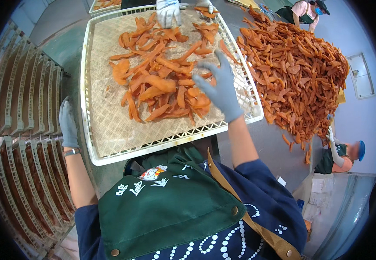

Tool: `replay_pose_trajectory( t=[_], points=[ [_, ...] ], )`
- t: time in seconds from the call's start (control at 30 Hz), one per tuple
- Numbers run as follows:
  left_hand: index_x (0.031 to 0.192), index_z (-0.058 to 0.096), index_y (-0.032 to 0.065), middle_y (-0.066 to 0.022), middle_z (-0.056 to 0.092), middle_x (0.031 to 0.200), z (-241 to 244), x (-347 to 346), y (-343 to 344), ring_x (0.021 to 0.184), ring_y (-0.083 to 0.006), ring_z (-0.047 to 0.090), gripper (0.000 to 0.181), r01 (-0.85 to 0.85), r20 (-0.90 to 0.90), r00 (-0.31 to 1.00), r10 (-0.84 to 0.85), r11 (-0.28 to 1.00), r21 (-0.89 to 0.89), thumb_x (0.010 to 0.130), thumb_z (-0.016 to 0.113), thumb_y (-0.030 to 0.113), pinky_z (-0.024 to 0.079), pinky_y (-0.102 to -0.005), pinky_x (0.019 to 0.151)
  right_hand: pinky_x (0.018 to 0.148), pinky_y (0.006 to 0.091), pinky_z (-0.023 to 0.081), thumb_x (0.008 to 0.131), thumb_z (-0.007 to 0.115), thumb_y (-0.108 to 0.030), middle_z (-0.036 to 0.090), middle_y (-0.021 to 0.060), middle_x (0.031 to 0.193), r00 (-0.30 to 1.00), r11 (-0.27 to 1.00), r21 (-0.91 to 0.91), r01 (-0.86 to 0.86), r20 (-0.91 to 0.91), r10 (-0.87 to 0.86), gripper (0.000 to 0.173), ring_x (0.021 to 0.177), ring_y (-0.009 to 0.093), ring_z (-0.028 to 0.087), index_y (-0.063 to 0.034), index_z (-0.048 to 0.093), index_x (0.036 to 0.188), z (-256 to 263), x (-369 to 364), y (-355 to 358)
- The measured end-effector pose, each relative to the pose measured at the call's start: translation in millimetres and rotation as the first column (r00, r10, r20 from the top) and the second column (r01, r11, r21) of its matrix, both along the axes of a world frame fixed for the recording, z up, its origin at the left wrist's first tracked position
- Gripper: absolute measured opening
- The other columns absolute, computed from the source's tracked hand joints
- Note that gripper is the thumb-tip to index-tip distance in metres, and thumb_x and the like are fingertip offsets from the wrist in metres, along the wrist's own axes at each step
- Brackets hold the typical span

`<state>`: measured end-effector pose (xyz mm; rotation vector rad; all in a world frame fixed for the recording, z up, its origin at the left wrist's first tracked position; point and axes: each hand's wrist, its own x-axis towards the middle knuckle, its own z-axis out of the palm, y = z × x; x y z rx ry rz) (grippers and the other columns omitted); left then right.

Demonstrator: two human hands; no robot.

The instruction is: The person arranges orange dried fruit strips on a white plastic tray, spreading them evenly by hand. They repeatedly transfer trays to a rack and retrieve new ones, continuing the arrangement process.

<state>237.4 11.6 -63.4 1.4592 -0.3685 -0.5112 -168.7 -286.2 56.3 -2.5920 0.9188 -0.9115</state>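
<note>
A white plastic tray (171, 143), lined with a beige mesh mat (105, 107), lies before me. Loosely heaped on the mat are orange strips (158, 84) that look like dried sweet potato. My right hand (219, 89), in a grey glove, hovers over the heap's right side with fingers spread and nothing visible in them. Outside the tray's left rim is my left hand (68, 123), also gloved, its fingers extended and no object seen in it. At the far edge, another person's gloved hand (168, 14) reaches onto the strips; their other hand (206, 7) holds some.
A large pile of orange strips (292, 71) covers the metal table (269, 152) on the right. Two co-workers, one at the upper right (302, 14) and one at the right (341, 156), stand beside it. Racked trays (22, 97) line the left. Another tray (105, 6) is at the top.
</note>
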Motion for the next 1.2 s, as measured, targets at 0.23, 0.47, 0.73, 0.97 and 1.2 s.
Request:
replay_pose_trajectory(
  t=[0.23, 0.47, 0.73, 0.97, 1.2],
  points=[
    [0.120, 0.064, -0.0015, -0.0110, 0.067, 0.115, 57.1, -143.9, -15.5, 0.106, -0.0173, 0.061, 0.028, 0.050, 0.282, 0.954, -0.100, 0.983, 0.178, 0.101, 0.052, 0.015, 0.047, -0.0311, 0.097, 0.066, 0.0455, 0.047, 0.079, 0.073, -0.046, 0.062, 0.0160, 0.076, 0.770, 0.966, 0.065, 0.249, -0.619, -0.157, 0.044, 0.068, 0.032, 0.063, -0.0038, 0.065, 0.072, -70.8, -30.3, 95.7],
    [0.111, 0.067, 0.0003, -0.0134, 0.069, 0.103, 67.7, -216.9, -49.2, 0.097, -0.0244, 0.065, 0.026, 0.522, 0.274, 0.732, -0.624, 0.772, 0.363, 0.092, 0.063, 0.017, 0.049, -0.0345, 0.088, 0.065, 0.0463, 0.049, 0.082, 0.070, -0.040, 0.062, 0.0193, 0.077, 0.932, 0.883, 0.440, 0.164, -0.362, 0.007, 0.038, 0.069, 0.039, 0.062, -0.0032, 0.067, 0.072, -54.5, -36.0, 50.0],
    [0.110, 0.067, 0.0007, -0.0154, 0.068, 0.102, 70.3, -224.5, -56.1, 0.099, -0.0282, 0.063, 0.027, 0.605, 0.199, 0.662, -0.722, 0.672, 0.426, 0.091, 0.063, 0.019, 0.049, -0.0362, 0.087, 0.056, 0.0261, 0.045, 0.093, 0.059, -0.024, 0.060, 0.0030, 0.070, 0.848, 0.369, 0.890, -0.266, 0.398, -0.350, 0.027, 0.057, 0.011, 0.054, 0.0006, 0.066, 0.087, 41.6, -8.6, 34.8],
    [0.113, 0.067, 0.0012, -0.0150, 0.068, 0.108, 80.1, -230.1, -45.5, 0.102, -0.0268, 0.064, 0.028, 0.614, 0.025, 0.733, -0.680, 0.677, 0.405, 0.093, 0.062, 0.020, 0.048, -0.0364, 0.091, 0.066, 0.0263, 0.048, 0.100, 0.051, -0.024, 0.060, 0.0065, 0.078, 0.805, 0.356, 0.789, -0.502, 0.576, -0.143, 0.031, 0.069, 0.013, 0.058, 0.0015, 0.060, 0.084, 37.7, -7.6, 37.2],
    [0.126, 0.059, 0.0012, -0.0179, 0.062, 0.122, 69.9, -230.6, -44.3, 0.119, -0.0317, 0.056, 0.041, 0.579, 0.176, 0.695, -0.697, 0.687, 0.439, 0.089, 0.065, 0.019, 0.042, -0.0395, 0.102, 0.061, 0.0329, 0.046, 0.082, 0.076, -0.043, 0.060, 0.0127, 0.081, 0.998, 0.908, 0.419, 0.001, 0.056, -0.026, 0.044, 0.067, 0.022, 0.057, -0.0009, 0.062, 0.083, 1.2, 2.1, 54.3]
  ],
)
